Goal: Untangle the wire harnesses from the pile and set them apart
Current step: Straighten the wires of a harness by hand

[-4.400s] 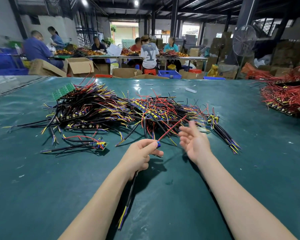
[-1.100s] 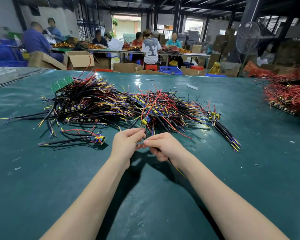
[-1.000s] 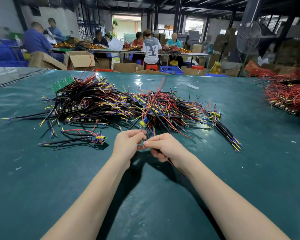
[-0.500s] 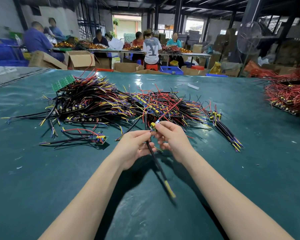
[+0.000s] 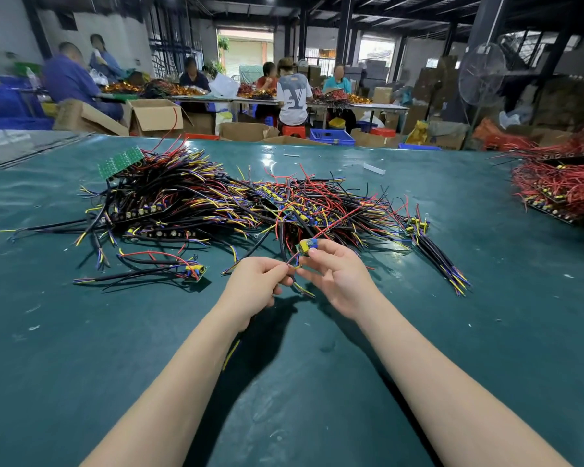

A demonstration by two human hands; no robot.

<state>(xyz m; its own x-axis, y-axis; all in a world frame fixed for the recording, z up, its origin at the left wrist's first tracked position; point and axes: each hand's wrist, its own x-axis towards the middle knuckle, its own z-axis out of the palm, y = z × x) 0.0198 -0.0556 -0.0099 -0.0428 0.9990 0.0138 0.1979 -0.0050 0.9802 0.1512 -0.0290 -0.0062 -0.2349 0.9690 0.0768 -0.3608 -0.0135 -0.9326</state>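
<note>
Green mat (image 5: 149, 365) over a big workbench in a busy workshop, that's the setting. Both hands hover just above it, close together, right at the near edge of the pile.

Left hand (image 5: 255, 291) has thumb and forefinger pinched on the thin coloured leads of the held harness (image 5: 293, 262), with the other fingers curled in. Right hand (image 5: 338, 279) pinches the little board (image 5: 307, 246) at the harness's far end between thumb and fingertips.

So the harness's long axis runs roughly near-to-far, tilted a bit right. The board end points away from the person toward the heap, and the lead ends (image 5: 304, 291) point back down at the mat between the wrists. A red wire (image 5: 338, 224) goes from the board up and right into the tangle.

Just behind the hands sits the pile (image 5: 216, 203), a wide mess of black, red, yellow and blue wires. A green circuit board (image 5: 120, 161) sticks up at its far left corner.

Left of the hands, one loose harness (image 5: 155, 267) lies apart from the heap, lying left-right with its board end toward the hands. Off to the right, a straight bundle (image 5: 435, 254) slants toward the near right.

A separate red wire heap (image 5: 560, 187) sits at the right edge. Beyond the bench, people sit at far tables among cardboard boxes (image 5: 155, 116), with a standing fan (image 5: 481, 74) on the right.
</note>
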